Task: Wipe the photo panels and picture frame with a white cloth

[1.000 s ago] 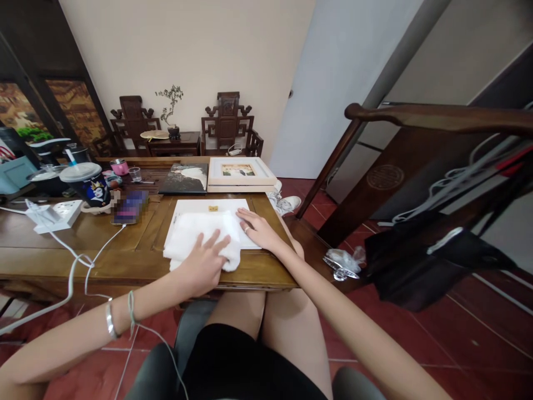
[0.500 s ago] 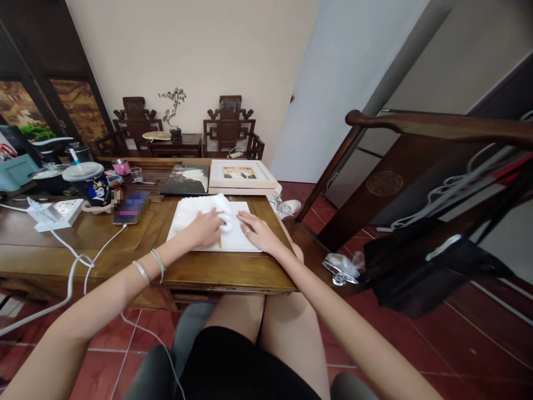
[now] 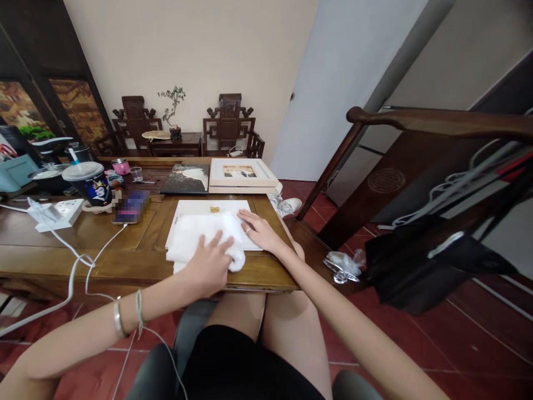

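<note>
Pressed cloth (image 3: 189,229) across board (image 3: 192,206) with spread left hand (image 3: 209,268), steadied it with flat right hand (image 3: 259,231) set apart, seemingly mid-wipe, with remaining work unclear.

Soft, even indoor light, source cannot be told. White cloth (image 3: 187,232) on table (image 3: 152,239) nearly washed out. Dull sheen along table's front edge. Black bag (image 3: 400,272) right of table sunk in shadow. Phone (image 3: 132,207) on table pixelated. Wide-angle stretch toward edges.
</note>
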`<state>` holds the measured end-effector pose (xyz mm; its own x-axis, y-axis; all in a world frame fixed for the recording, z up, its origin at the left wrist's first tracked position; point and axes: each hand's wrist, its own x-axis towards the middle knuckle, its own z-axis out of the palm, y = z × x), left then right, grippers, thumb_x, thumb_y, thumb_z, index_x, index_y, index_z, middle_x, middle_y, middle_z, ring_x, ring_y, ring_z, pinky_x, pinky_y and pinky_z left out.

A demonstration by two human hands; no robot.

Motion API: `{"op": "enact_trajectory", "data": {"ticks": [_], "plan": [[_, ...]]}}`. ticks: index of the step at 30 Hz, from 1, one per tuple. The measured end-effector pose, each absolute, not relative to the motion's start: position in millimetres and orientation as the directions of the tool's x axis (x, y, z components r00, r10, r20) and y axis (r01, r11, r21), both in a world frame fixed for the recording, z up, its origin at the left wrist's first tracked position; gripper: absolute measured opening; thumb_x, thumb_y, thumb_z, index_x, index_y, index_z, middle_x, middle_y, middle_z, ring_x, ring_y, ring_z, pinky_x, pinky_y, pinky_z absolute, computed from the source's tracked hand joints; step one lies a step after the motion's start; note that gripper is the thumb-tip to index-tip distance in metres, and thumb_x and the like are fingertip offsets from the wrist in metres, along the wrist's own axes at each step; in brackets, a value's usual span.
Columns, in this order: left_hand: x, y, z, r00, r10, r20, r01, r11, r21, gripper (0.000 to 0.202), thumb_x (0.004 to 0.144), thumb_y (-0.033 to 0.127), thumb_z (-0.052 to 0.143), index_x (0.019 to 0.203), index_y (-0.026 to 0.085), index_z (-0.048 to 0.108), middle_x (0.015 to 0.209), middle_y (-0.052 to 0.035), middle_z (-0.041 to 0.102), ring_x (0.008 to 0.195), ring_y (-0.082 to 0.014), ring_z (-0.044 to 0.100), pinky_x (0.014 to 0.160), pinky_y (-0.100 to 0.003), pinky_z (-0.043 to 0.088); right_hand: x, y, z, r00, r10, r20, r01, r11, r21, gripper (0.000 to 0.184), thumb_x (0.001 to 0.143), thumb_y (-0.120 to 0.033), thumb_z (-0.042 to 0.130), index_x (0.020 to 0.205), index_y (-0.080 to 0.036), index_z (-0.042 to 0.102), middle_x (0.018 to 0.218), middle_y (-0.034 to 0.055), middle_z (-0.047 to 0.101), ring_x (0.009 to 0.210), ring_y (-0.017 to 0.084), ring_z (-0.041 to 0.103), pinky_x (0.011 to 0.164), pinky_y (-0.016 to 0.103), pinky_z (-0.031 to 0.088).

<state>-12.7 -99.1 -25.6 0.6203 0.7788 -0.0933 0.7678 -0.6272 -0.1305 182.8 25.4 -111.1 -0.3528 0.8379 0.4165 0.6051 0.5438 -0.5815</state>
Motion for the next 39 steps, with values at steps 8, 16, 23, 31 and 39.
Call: {"op": "enact_trajectory", "data": {"ticks": [8,16,23,31,39], "plan": [[-20.5,-82.1,-21.7,0.629,0.777,-0.032,0.771,-0.629,-0.105,0.036,0.088,0.012,0.039,0.109,0.014,0.068,0.148,-0.0112,0.045,0.136,-0.0347,0.039,0.104,-0.055,0.041,183.9,27.6,-114.0,-0.346,0.837,0.423,0.563,0.546,-0.620,0.041,0.087,-0.023,0.050,0.125,-0.021,0.065,0.139,0.0074,0.056,0.136,0.024,0.045,0.118,0.046,0.029],[-40.3,7.9,-19.4,0.442,0.897,0.032,0.897,-0.440,-0.042,0.033,0.088,0.008,0.037,0.097,0.011,0.069,0.112,-0.0151,0.068,0.107,-0.0267,0.062,0.096,-0.040,0.047,184.4,27.8,-114.8,-0.344,0.839,0.421,0.560,0.544,-0.625,0.041,0.088,-0.022,0.050,0.125,-0.021,0.065,0.139,0.0069,0.056,0.136,0.023,0.045,0.119,0.047,0.028],[-38.0,-22.8,-27.8,0.482,0.876,0.016,0.871,-0.477,-0.116,0.037,0.086,0.007,0.038,0.108,0.011,0.067,0.144,-0.0169,0.048,0.132,-0.0352,0.042,0.100,-0.058,0.041,183.3,27.0,-114.1,-0.337,0.841,0.423,0.569,0.540,-0.620,0.040,0.088,-0.022,0.049,0.125,-0.020,0.065,0.139,0.0074,0.057,0.136,0.023,0.045,0.119,0.046,0.029],[-57.3,-108.0,-26.4,0.542,0.837,-0.074,0.835,-0.546,-0.065,0.038,0.084,0.005,0.037,0.095,0.015,0.071,0.155,-0.0056,0.035,0.144,-0.0340,0.026,0.111,-0.062,0.030,182.1,23.5,-111.7,-0.355,0.834,0.423,0.569,0.551,-0.610,0.040,0.087,-0.021,0.050,0.124,-0.020,0.066,0.138,0.0082,0.057,0.135,0.023,0.046,0.118,0.046,0.029],[-69.8,-76.9,-25.4,0.537,0.843,-0.026,0.843,-0.538,-0.010,0.039,0.087,0.007,0.034,0.103,0.015,0.069,0.152,-0.0099,0.038,0.142,-0.0319,0.032,0.108,-0.061,0.034,182.9,23.7,-112.6,-0.353,0.831,0.431,0.557,0.556,-0.616,0.040,0.088,-0.023,0.050,0.124,-0.021,0.066,0.137,0.0076,0.058,0.135,0.023,0.047,0.118,0.047,0.030]]}}
